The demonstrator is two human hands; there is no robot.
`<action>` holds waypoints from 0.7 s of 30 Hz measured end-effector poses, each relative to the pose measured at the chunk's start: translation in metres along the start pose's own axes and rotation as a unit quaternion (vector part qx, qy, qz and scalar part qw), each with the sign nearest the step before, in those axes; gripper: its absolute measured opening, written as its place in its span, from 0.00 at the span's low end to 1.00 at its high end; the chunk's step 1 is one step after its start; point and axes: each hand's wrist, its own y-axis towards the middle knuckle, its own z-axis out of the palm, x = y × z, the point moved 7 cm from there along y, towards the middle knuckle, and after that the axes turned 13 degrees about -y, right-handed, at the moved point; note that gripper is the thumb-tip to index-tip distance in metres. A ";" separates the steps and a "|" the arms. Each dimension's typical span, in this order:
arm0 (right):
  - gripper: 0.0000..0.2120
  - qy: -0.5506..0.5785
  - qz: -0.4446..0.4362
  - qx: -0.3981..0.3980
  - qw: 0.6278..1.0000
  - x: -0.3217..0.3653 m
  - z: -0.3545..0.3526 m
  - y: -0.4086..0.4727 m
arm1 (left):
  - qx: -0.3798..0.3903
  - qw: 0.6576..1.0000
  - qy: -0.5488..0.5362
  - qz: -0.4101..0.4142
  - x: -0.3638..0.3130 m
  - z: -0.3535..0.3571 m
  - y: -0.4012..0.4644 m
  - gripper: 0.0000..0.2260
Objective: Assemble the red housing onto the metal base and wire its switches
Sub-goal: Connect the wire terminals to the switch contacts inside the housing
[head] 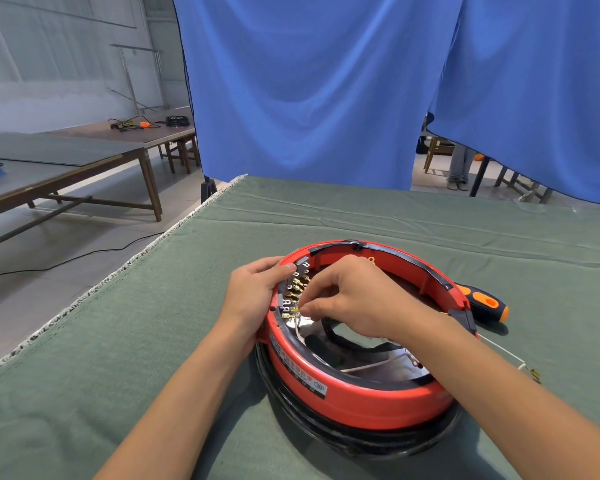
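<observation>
Red ring-shaped housing (357, 400) sits on a dark round base (343, 441), on the green cloth-covered table (153, 341), near its front edge. Row of brass terminals (293, 296) runs along the housing's inner left wall. Left hand (253, 292) rests on the housing's left outer rim, fingers curled over the top edge, gripping it. Right hand (347, 299) reaches down inside the housing, thumb and forefinger pinching something small right at the lower terminals; what it pinches is too small to make out. Shiny metal plate (378, 368) shows inside the housing, thin white wire (371, 366) lying across it. Another white wire with a brass end (530, 372) trails onto the cloth right of the housing. Orange and black screwdriver handle (485, 303) lies just beyond the housing's right rim. Blue curtain (326, 91) hangs behind the housing, brown wooden tables (84, 161) far left of it.
</observation>
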 end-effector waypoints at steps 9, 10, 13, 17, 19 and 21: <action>0.02 -0.004 -0.003 0.004 1.000 0.001 0.002 0.002 | 0.000 1.000 0.013 0.002 0.001 -0.001 0.002 0.06; 0.02 -0.004 -0.004 0.004 1.000 0.002 0.002 0.002 | -0.001 1.000 0.015 0.003 0.001 -0.001 0.002 0.06; 0.02 -0.006 -0.004 0.005 1.000 0.002 0.003 0.002 | -0.002 1.000 0.020 0.003 0.001 -0.002 0.003 0.06; 0.02 -0.019 -0.008 -0.001 1.000 0.004 0.002 0.003 | -0.001 1.000 0.015 0.003 0.001 -0.001 0.002 0.06; 0.02 -0.022 -0.014 0.000 1.000 0.006 0.003 0.003 | -0.002 1.000 0.012 0.004 0.001 -0.001 0.001 0.06; 0.02 -0.025 -0.021 0.003 0.999 0.008 0.004 0.003 | -0.003 1.000 0.011 0.007 0.001 -0.001 0.001 0.07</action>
